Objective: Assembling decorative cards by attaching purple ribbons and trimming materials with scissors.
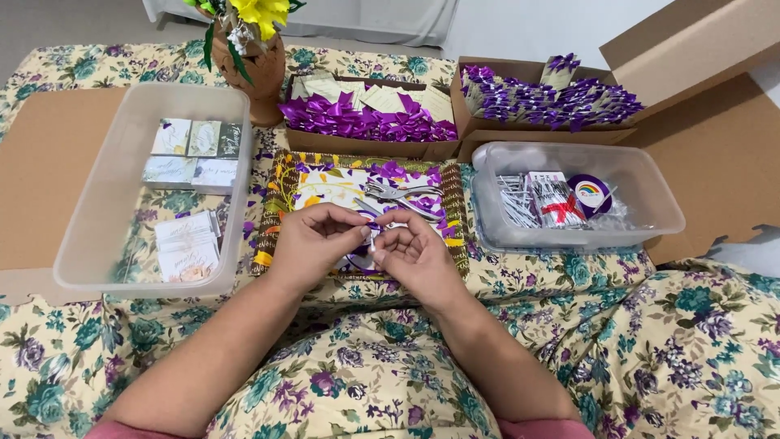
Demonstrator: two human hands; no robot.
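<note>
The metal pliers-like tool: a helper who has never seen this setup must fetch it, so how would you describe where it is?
Start at the patterned tray in the middle of the floral cloth, between the two clear plastic tubs. The metal tool lies on the tray's far right part, just beyond the right hand. It is the only shiny silver thing with handles there; everything around it is paper or purple ribbon.

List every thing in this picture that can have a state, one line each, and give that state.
Left hand: pinching a small item, too small to tell.
Right hand: fingertips meeting the left's.
Metal punch pliers: lying unheld on the tray.
Left clear tub: lidless, cards inside.
Right clear tub: lidless, partly filled.
Cardboard box: open, purple bows inside.
</note>
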